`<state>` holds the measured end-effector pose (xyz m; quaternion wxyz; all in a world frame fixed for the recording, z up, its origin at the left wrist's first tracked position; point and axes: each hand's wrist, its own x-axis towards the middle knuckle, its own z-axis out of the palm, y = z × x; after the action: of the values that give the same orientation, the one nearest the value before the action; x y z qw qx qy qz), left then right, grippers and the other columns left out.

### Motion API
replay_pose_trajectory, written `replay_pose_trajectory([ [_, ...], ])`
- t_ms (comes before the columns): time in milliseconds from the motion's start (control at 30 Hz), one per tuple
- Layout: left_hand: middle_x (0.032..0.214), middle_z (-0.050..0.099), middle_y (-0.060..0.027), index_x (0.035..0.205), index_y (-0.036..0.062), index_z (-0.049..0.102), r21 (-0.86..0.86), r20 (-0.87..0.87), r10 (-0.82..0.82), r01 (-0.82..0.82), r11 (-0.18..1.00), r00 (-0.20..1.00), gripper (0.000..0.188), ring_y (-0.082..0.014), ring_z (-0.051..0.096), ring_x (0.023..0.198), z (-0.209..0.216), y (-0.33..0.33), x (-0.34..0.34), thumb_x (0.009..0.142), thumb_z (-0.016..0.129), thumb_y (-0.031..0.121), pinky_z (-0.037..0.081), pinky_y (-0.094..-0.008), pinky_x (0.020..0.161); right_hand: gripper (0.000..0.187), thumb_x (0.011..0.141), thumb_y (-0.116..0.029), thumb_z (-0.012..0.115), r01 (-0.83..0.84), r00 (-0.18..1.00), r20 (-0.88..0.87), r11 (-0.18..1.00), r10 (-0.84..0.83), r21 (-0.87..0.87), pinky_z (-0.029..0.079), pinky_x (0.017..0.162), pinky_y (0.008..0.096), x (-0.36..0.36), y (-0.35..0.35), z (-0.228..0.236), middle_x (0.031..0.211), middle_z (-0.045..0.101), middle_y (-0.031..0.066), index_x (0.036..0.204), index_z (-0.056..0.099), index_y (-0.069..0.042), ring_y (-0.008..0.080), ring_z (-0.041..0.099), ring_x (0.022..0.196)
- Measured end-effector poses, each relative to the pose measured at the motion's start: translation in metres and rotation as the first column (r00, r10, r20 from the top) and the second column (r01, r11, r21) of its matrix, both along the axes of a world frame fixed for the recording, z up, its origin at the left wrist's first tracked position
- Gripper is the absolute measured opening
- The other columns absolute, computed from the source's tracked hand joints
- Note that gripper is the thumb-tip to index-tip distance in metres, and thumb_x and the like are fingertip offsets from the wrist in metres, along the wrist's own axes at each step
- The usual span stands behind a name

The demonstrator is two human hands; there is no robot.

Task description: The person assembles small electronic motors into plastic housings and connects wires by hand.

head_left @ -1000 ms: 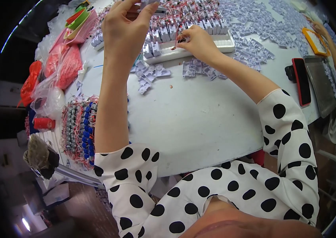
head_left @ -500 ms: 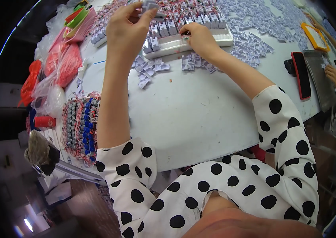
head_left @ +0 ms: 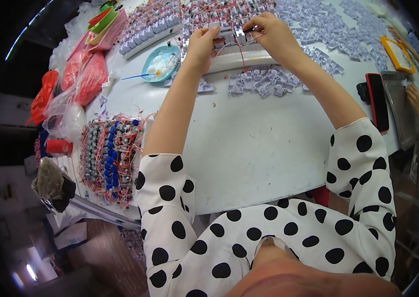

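Above the surface point(head_left: 249, 143), far from its near edge, the left hand point(head_left: 200, 48) grips a pale housing point(head_left: 224, 31); the right hand point(head_left: 275, 40) pinches a wired part point(head_left: 248, 31), whose leads, if tugged, could detach.

Assembly workshop: heaped plastic housings point(head_left: 270, 83), rows of wired parts point(head_left: 112, 158).

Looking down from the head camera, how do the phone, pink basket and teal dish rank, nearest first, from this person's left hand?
From the left hand:
1. Teal dish: close by, on its left.
2. Pink basket: farther left, past the dish.
3. Phone: well over to the right.
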<state>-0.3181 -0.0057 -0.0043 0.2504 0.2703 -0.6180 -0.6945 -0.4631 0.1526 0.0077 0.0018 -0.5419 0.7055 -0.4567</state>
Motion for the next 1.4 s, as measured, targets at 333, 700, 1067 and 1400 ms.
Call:
replay_pose_trajectory([
  [333, 0.110, 0.066, -0.0123, 0.127, -0.0054, 0.053, -0.255, -0.102, 0.164, -0.185, 0.949, 0.981, 0.052, -0.0183, 0.066, 0.095, -0.007, -0.023, 0.011, 0.094, 0.072, 0.031, 0.049, -0.0295, 0.079, 0.017, 0.087, -0.004, 0.071, -0.158, 0.979, 0.136, 0.987, 0.151, 0.036, 0.055, 0.083, 0.0322, 0.022, -0.017, -0.016, 0.101, 0.068, 0.0091, 0.104, 0.073, -0.003, 0.0225, 0.069, 0.091],
  [700, 0.109, 0.064, -0.0126, 0.129, -0.0079, 0.050, -0.183, -0.149, 0.139, -0.165, 0.969, 0.979, 0.052, -0.0187, 0.066, 0.095, -0.005, -0.049, 0.027, 0.095, 0.071, 0.026, 0.053, -0.0296, 0.083, 0.023, 0.082, -0.001, 0.067, -0.221, 0.926, -0.264, 0.954, 0.270, 0.201, 0.055, 0.081, 0.0397, 0.035, -0.083, -0.042, 0.095, 0.073, 0.0092, 0.103, 0.074, -0.008, 0.0307, 0.070, 0.091],
  [1067, 0.107, 0.064, -0.0116, 0.126, -0.0080, 0.051, -0.140, -0.197, 0.151, -0.180, 0.974, 0.969, 0.050, -0.0164, 0.065, 0.092, -0.005, -0.048, 0.034, 0.095, 0.072, 0.026, 0.053, -0.0272, 0.081, 0.008, 0.081, -0.013, 0.065, -0.272, 0.498, -0.780, 0.922, 0.380, 0.276, 0.057, 0.066, 0.0420, 0.027, -0.108, -0.012, 0.084, 0.072, 0.0063, 0.081, 0.073, -0.013, 0.0283, 0.072, 0.082],
  [1400, 0.114, 0.063, -0.0113, 0.124, -0.0057, 0.052, -0.053, -0.209, 0.143, -0.158, 0.986, 0.967, 0.038, -0.0216, 0.064, 0.104, 0.002, -0.045, 0.038, 0.100, 0.065, 0.020, 0.051, -0.0366, 0.097, 0.016, 0.077, -0.009, 0.067, -0.306, 0.522, -0.622, 0.809, 0.583, 0.502, 0.056, 0.067, 0.0436, 0.004, -0.130, 0.001, 0.086, 0.072, 0.0081, 0.087, 0.077, -0.016, 0.0317, 0.070, 0.080],
])
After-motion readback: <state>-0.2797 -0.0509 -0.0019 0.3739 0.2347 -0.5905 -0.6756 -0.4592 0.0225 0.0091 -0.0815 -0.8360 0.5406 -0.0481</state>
